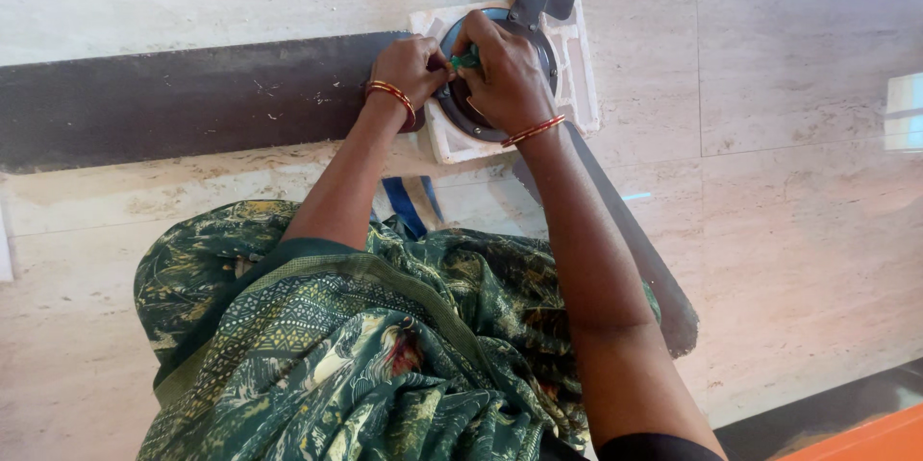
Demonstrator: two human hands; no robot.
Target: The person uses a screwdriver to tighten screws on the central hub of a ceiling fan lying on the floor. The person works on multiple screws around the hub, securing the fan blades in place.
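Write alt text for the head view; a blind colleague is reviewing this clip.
Both hands work at the round hub of a dark ceiling fan lying on a pale stone floor; the right hand grips a green-handled tool, the left hand steadies a blade.

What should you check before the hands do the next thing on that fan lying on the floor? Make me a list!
1. Fan hub resting on the white foam block: ok, it sits on top of it.
2. Left hand steadying things: ok, it rests at the hub's edge, by the long blade.
3. Right hand on the green-handled tool: ok, fingers are wrapped round it.
4. Tool tip seated in the hub: cannot tell, the hands hide it.
5. Blades lying flat on the floor: ok for the three in view.
6. Green cloth clear of the hub: ok.
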